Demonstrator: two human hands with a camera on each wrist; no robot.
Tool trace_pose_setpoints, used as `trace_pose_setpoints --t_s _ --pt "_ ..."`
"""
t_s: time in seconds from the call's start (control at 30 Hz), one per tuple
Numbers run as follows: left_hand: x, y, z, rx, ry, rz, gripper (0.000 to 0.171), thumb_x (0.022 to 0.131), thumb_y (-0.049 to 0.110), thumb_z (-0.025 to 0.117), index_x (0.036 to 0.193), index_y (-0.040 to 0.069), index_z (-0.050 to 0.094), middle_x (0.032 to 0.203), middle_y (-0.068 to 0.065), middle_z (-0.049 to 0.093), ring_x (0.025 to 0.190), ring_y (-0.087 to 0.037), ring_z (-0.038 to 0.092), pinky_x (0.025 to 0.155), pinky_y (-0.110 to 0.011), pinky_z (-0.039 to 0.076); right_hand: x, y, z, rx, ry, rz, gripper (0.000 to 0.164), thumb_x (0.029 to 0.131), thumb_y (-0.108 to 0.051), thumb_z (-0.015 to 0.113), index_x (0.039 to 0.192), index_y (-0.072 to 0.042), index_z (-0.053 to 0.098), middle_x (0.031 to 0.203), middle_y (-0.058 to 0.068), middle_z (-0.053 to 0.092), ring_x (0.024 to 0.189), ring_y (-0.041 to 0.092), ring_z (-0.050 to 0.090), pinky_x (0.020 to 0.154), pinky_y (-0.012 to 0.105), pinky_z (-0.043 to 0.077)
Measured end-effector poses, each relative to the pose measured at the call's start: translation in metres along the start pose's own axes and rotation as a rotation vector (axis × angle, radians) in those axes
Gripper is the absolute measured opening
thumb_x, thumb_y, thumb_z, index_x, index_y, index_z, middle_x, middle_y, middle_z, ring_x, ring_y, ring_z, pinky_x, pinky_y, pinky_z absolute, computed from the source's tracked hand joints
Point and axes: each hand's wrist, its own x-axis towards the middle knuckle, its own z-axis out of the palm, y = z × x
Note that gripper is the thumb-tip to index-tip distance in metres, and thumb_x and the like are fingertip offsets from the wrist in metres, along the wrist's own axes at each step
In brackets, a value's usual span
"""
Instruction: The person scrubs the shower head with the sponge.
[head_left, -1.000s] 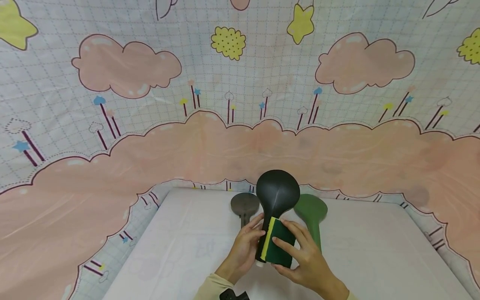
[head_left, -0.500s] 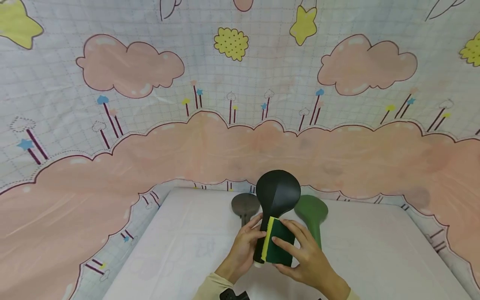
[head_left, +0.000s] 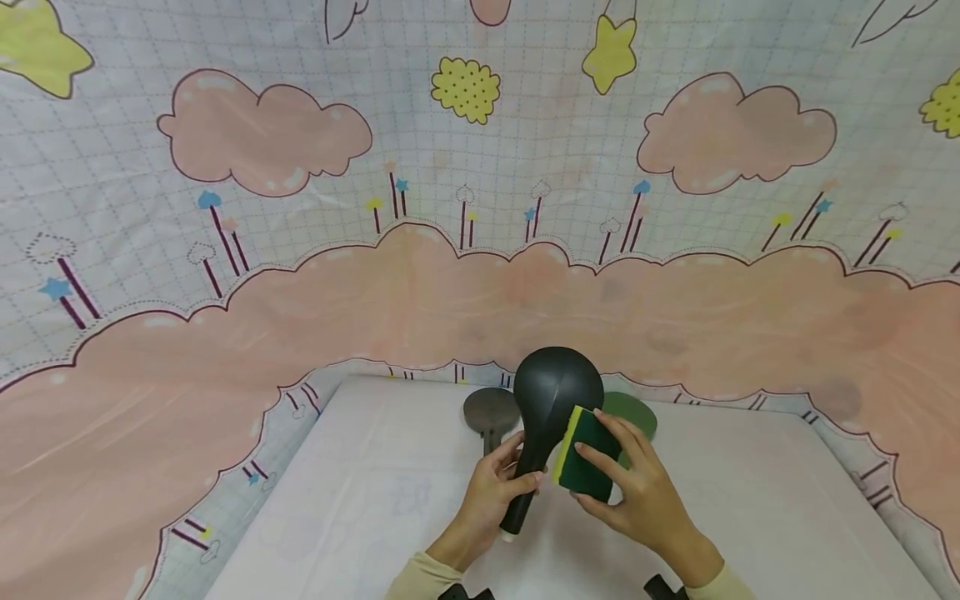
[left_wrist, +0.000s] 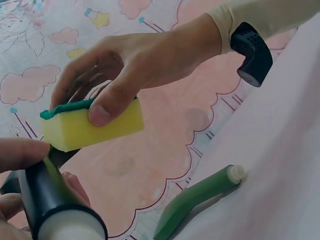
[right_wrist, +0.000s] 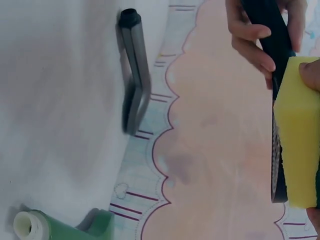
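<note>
My left hand [head_left: 483, 496] grips a black hand-held shower head [head_left: 555, 383] by its handle. Its round head points up and away, and its pale connector end faces down toward me. In my right hand [head_left: 645, 492] is a sponge [head_left: 588, 454], pinched between thumb and fingers. The sponge's yellow side [right_wrist: 300, 135] faces the black shower head; its dark green scouring side faces outward. It lies at the right of the shower head's neck and lower head; whether it touches there is hard to tell. The left wrist view shows my right thumb across the yellow sponge [left_wrist: 75, 132].
A grey shower head [head_left: 491, 410] lies at the back of the white table [head_left: 337, 483], left of the black one. Behind the sponge, a green shower head [head_left: 637, 414] lies on the right. A patterned cloth [head_left: 480, 308] hangs beyond the table.
My right hand with the sponge has moved up and right, from the handle toward the shower head's head. The handle's lower end has swung slightly left. The green shower head is now partly covered.
</note>
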Motion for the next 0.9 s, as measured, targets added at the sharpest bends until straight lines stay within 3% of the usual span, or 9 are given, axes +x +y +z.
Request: trace_pose_setpoints --t_s 0.23,0.33,0.47,0.6,0.73,0.9 --pt "0.001 -0.003 0.002 0.022 0.021 0.020 0.065 0.087 0.004 0.070 0.147 0.005 0.044 0.108 -0.008 0.059 0.097 -0.014 0.065 0.084 -0.026 0.055 -0.004 0.011 -0.002 -0.002 0.008 0.035 0.056 0.089 -0.062 0.055 0.118 -0.017 0.070 0.141 0.023 0.051 0.126 0.037 0.047 0.116 0.013 0.017" --pt "0.002 -0.004 0.004 0.021 0.047 0.015 0.066 0.088 0.009 0.071 0.147 0.004 0.043 0.109 -0.009 0.058 0.098 -0.016 0.065 0.087 -0.027 0.054 -0.005 0.015 -0.004 -0.022 0.004 0.087 0.060 0.089 -0.065 0.053 0.119 -0.017 0.069 0.142 0.022 0.050 0.127 0.037 0.045 0.108 0.029 0.043" --pt "0.006 -0.003 0.007 0.017 0.099 0.015 0.067 0.090 0.014 0.070 0.149 0.005 0.040 0.114 -0.009 0.058 0.105 -0.018 0.065 0.090 -0.027 0.050 -0.004 0.017 -0.007 -0.024 0.040 0.126 0.061 0.088 -0.067 0.053 0.119 -0.017 0.069 0.142 0.021 0.050 0.127 0.036 0.046 0.102 0.031 0.049" --pt "0.012 -0.006 0.010 -0.006 0.141 0.030 0.067 0.090 0.013 0.069 0.149 0.003 0.039 0.115 -0.011 0.058 0.109 -0.019 0.066 0.091 -0.026 0.050 -0.002 0.018 -0.010 -0.001 0.082 0.118 0.060 0.088 -0.064 0.056 0.119 -0.015 0.069 0.142 0.022 0.050 0.126 0.036 0.047 0.111 0.009 0.022" --pt "0.021 -0.013 0.013 -0.029 0.154 0.028 0.066 0.090 0.012 0.070 0.148 0.004 0.041 0.115 -0.011 0.059 0.108 -0.019 0.066 0.091 -0.025 0.050 -0.006 0.022 -0.017 0.001 0.092 0.137 0.060 0.087 -0.064 0.057 0.118 -0.014 0.070 0.140 0.024 0.051 0.125 0.036 0.046 0.112 0.009 0.021" --pt "0.034 -0.023 0.017 -0.033 0.166 0.029 0.062 0.090 0.014 0.070 0.146 0.008 0.046 0.114 -0.011 0.061 0.108 -0.018 0.066 0.094 -0.028 0.049 -0.019 0.027 -0.026 -0.027 0.035 0.218 0.065 0.086 -0.070 0.054 0.119 -0.016 0.069 0.141 0.023 0.050 0.127 0.035 0.044 0.110 0.007 0.019"
